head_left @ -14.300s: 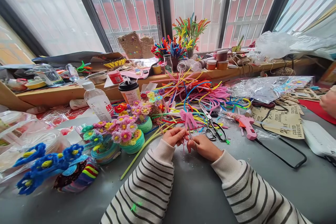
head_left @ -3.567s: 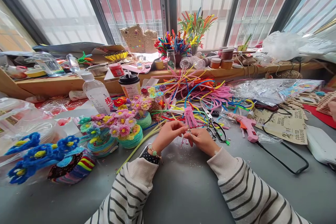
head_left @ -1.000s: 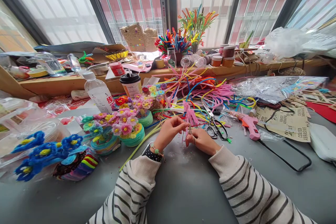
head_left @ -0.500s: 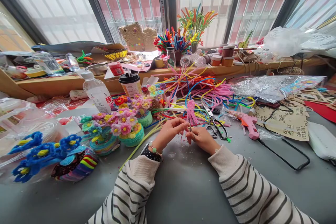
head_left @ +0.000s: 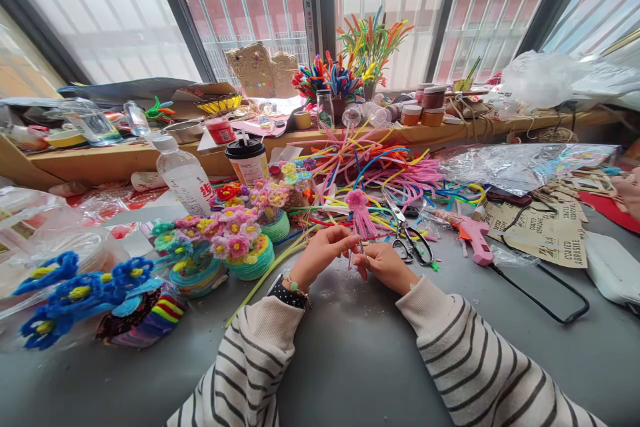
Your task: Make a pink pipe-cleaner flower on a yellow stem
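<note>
A pink pipe-cleaner flower stands just beyond my fingertips, with pink fuzzy strands hanging below its head. My left hand and my right hand meet in front of it, both with fingers pinched together. A thin pink end shows beneath the fingertips; the exact grip is partly hidden by the fingers. Close by on the right lie scissors with black-lined handles. To the left sit pink pipe-cleaner flowers in a turquoise wrapped pot.
Loose pipe cleaners pile up behind my hands. A pink glue gun, its black cord and sandpaper lie at right. A bottle, a lidded cup and blue flowers stand left. Another person's hand shows at the right edge.
The pink flower has turned and shifted slightly left, so its petals now face me. My hands stay nearly in place. Another person's hand has appeared at the right edge.
</note>
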